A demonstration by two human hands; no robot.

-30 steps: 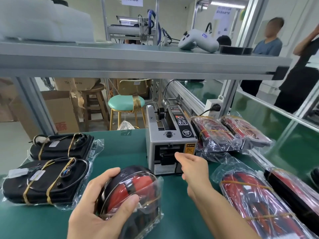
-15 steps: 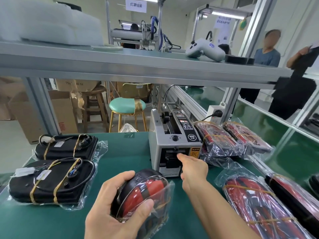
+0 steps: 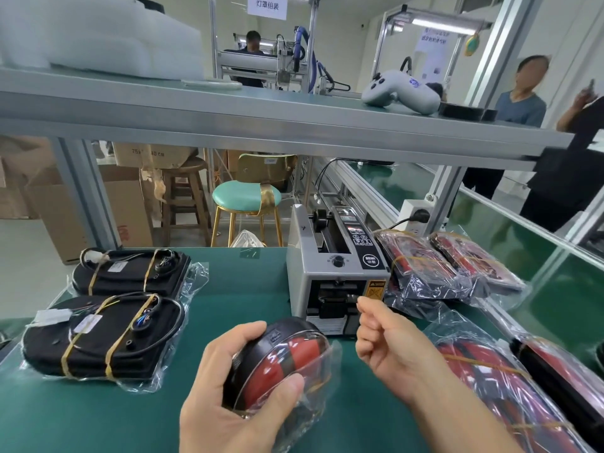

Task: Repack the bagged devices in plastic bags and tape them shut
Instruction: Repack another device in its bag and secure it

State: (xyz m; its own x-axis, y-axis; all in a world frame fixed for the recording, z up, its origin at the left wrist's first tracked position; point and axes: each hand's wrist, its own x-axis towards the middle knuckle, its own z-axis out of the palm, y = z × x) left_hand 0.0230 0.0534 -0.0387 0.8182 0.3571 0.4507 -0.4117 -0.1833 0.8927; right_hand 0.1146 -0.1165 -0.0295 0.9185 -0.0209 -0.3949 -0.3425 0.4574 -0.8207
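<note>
While the left hand (image 3: 228, 390) curls its fingers around the bagged red device (image 3: 284, 364) above the bench (image 3: 228, 289), the right hand (image 3: 389, 344) pinches something small at the tape dispenser's (image 3: 336, 273) mouth.

Bright, even light falls from the white ceiling strip lamp (image 3: 447, 22), leaving only soft shadows on the green table mat (image 3: 242, 289) below it. Glare streaks the clear crinkled plastic bags (image 3: 434, 282) right of the mat. Straight frames bow near the edges; faces behind are blurred.
</note>
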